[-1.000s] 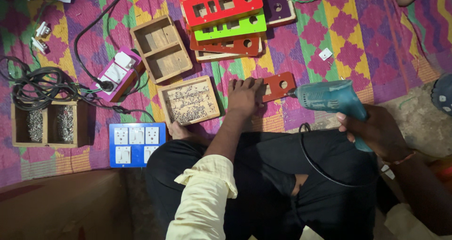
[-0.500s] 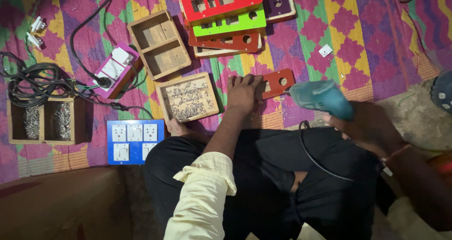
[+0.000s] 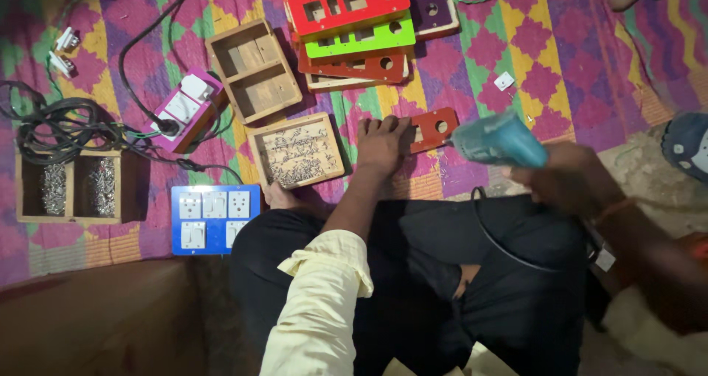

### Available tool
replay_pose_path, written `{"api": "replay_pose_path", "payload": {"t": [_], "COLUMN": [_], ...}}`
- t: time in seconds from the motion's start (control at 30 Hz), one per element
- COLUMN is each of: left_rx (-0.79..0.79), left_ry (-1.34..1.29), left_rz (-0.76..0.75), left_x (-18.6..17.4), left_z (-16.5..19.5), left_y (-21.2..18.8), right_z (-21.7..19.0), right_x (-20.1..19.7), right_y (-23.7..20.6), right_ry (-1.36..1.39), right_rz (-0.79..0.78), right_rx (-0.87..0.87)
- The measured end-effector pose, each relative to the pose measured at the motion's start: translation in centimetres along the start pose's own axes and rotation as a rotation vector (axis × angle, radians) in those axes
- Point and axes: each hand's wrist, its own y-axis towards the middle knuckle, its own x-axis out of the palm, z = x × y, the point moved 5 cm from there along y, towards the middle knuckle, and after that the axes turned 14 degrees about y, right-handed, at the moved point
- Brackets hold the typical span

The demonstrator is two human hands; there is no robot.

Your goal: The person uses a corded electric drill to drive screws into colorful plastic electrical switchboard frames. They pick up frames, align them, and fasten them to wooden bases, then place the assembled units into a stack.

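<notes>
My left hand (image 3: 382, 145) lies flat on the left end of a small red-brown panel (image 3: 435, 127) with a round hole, pinning it to the patterned mat. My right hand (image 3: 568, 177) grips a teal electric drill (image 3: 495, 141), blurred by motion, its nose pointing left at the panel's right end. The drill's black cord (image 3: 509, 251) runs across my lap. Just left of my left hand sits a wooden tray of small screws (image 3: 296, 154).
A stack of red, green and purple cut-out panels (image 3: 354, 22) lies at the top. An empty wooden two-part box (image 3: 253, 70), a pink switch box (image 3: 186, 109), a blue switch board (image 3: 210, 217), a screw-filled wooden box (image 3: 70, 188) and coiled black cables (image 3: 63, 122) are at the left.
The drill and my right hand have shifted slightly down and right, away from the panel. My left hand stays pressed on the panel.
</notes>
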Motion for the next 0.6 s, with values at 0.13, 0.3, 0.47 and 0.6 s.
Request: {"api": "replay_pose_path", "payload": {"t": [0.13, 0.3, 0.47, 0.6], "left_rx": [-0.026, -0.023, 0.021, 0.198], "left_ry": [-0.015, 0.031, 0.021, -0.11], "left_rz": [-0.122, -0.164, -0.07, 0.074], "left_x": [0.1, -0.5, -1.8, -1.4], "left_z": [-0.1, -0.1, 1.3, 5.1], "left_y": [0.3, 0.5, 0.8, 1.8], "right_z": [3.2, 5.8, 7.3, 9.7], "right_x": [2.9, 4.7, 3.1, 3.7], "right_y": [-3.7, -6.1, -7.5, -7.4], "right_ry": [0.225, 0.191, 0.655, 0.945], "right_rz": [0.152, 0.163, 0.248, 0.199], "right_rx": [0.072, 0.24, 0.185, 0.211]}}
